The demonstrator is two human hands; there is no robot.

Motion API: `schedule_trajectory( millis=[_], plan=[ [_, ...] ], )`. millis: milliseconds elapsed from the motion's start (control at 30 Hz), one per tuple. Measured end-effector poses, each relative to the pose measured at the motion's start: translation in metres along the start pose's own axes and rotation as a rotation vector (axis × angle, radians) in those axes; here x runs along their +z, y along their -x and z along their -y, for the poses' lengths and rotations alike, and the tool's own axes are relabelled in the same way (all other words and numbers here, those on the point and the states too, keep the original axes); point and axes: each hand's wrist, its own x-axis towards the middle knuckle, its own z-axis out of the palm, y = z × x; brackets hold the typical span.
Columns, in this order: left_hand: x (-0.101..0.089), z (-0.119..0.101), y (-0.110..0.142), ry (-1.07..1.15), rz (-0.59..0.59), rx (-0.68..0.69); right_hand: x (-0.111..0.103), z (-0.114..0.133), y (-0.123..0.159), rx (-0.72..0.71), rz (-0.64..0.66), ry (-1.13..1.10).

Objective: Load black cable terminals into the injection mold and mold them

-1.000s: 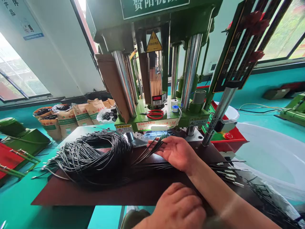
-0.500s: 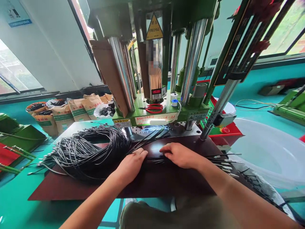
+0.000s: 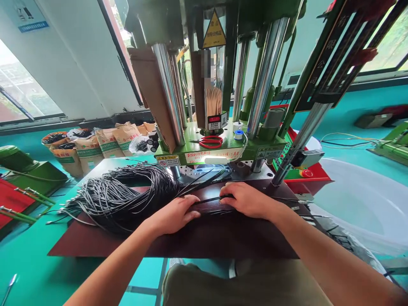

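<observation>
A few thin black cables [image 3: 208, 199] run side by side over the dark red-brown board, between my two hands. My right hand [image 3: 250, 200] has its fingers curled round these cables and lifts them slightly. On the other side my left hand [image 3: 175, 213] lies palm down, open, its fingertips over the cables and its thumb held apart. More black cables [image 3: 219, 213] lie flat just in front of my hands. Left of my left hand rests a big coiled bundle of black cables [image 3: 127, 195], their light metal tips pointing left.
A green press with steel columns [image 3: 266, 76] stands behind the board [image 3: 178, 246]. Red-handled pliers [image 3: 210, 141] and a blue-white tape roll [image 3: 238, 134] lie on its plate. A white tub [image 3: 360, 204] is at right, paper sacks [image 3: 87, 151] at back left. A person stands behind the press.
My right hand has closed round the cables and raised them a little. My left thumb has spread away from its fingers. The whole view has shifted slightly.
</observation>
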Motion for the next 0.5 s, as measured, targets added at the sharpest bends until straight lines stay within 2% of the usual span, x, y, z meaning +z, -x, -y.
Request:
schedule_trajectory(
  millis=[100, 233, 500],
  plan=[
    [-0.001, -0.002, -0.003, 0.025, 0.060, -0.046, -0.002, 0.003, 0.002, 0.050, 0.070, 0.025],
    [0.000, -0.003, -0.007, 0.007, 0.059, -0.056, 0.006, 0.003, -0.001, 0.088, 0.122, 0.003],
    [-0.003, -0.009, -0.003, -0.014, 0.057, -0.024, 0.014, -0.001, -0.006, 0.038, 0.106, 0.004]
  ],
)
